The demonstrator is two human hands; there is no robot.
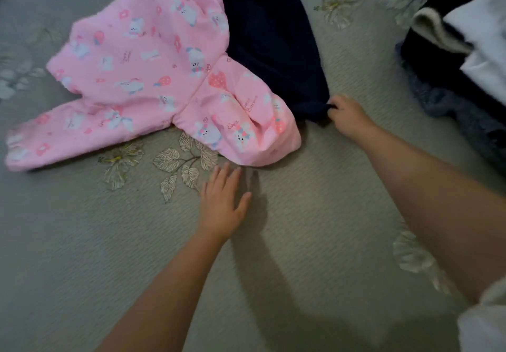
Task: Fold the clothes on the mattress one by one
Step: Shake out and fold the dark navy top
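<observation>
A pink garment (142,72) printed with bunnies and hearts lies spread and rumpled on the mattress (82,242), one sleeve reaching to the left. Beside and partly under it on the right lies a dark navy garment (271,39) that runs toward the top of the view. My right hand (346,116) grips the near corner of the navy garment. My left hand (223,204) hovers open, fingers spread, just in front of the pink garment's lower hem without touching it.
A pile of clothes (460,50) in dark, white and cream fabrics sits at the right edge. The mattress cover is grey-beige with embroidered leaves (180,165). A white sleeve (484,324) shows at the bottom right.
</observation>
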